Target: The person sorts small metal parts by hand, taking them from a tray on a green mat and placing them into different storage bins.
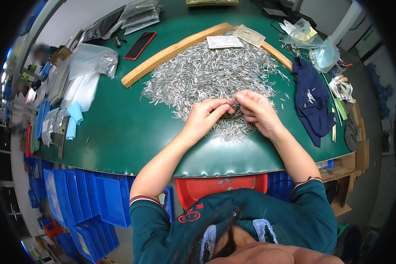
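Observation:
A wide heap of small silvery metal pins (198,70) covers the middle of the green table (114,141). Over the heap's near part, my left hand (207,115) and my right hand (259,113) almost meet. The thumb and fingers of my left hand are pinched together. My right hand is curled, its thumb and index finger closed beside the left fingertips. Whatever sits between the fingers of either hand is too small or hidden to make out. More pins lie just below my hands, toward the table's near edge.
Wooden bars (171,53) fence the heap's far side, with paper slips (224,42) on top. A red-edged phone (140,45) and plastic bags (90,61) lie left; dark blue cloth (311,103) lies right. A red tray (193,187) sits below the near edge, beside blue bins (112,198).

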`<state>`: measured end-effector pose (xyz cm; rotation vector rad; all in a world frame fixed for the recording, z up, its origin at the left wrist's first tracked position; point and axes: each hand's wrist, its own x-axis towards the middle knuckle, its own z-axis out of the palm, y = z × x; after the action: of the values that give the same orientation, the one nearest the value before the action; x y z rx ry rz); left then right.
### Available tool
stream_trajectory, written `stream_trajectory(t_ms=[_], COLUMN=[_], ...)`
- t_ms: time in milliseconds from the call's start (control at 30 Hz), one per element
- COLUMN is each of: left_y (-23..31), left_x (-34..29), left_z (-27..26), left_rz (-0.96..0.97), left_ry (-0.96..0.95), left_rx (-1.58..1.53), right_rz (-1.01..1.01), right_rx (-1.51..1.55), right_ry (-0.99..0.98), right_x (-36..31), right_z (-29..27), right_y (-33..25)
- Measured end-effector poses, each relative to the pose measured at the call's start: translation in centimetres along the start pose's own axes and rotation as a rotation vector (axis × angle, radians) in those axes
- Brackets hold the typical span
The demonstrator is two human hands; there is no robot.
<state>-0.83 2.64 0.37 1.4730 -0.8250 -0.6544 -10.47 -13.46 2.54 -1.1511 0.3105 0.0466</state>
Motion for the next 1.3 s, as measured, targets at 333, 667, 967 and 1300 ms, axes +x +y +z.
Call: stream_trajectory(t_ms=[333, 667, 967, 1300], left_y=[-0.2, 0.3, 1.0, -0.2], left_x=[0.2, 0.3, 0.0, 0.5], left_z=[0.1, -0.1, -1.6, -1.1], left_rz=[0.454, 0.488, 0.256, 0.34], left_ry=[0.066, 0.101, 0.097, 0.128], left_rx=[0.718, 0.82, 1.264, 1.045], right_rz=[-0.125, -0.469, 0.074, 0.149], right_rx=[0.342, 1.214, 0.991, 0.582], right_ry=[0.004, 0.306, -0.141, -0.039], right_x=[1.2, 2.0, 1.8, 0.6], right_z=[-2.5, -10.8, -4.2, -0.5], right_y=[-0.7, -2.4, 0.0, 0.9])
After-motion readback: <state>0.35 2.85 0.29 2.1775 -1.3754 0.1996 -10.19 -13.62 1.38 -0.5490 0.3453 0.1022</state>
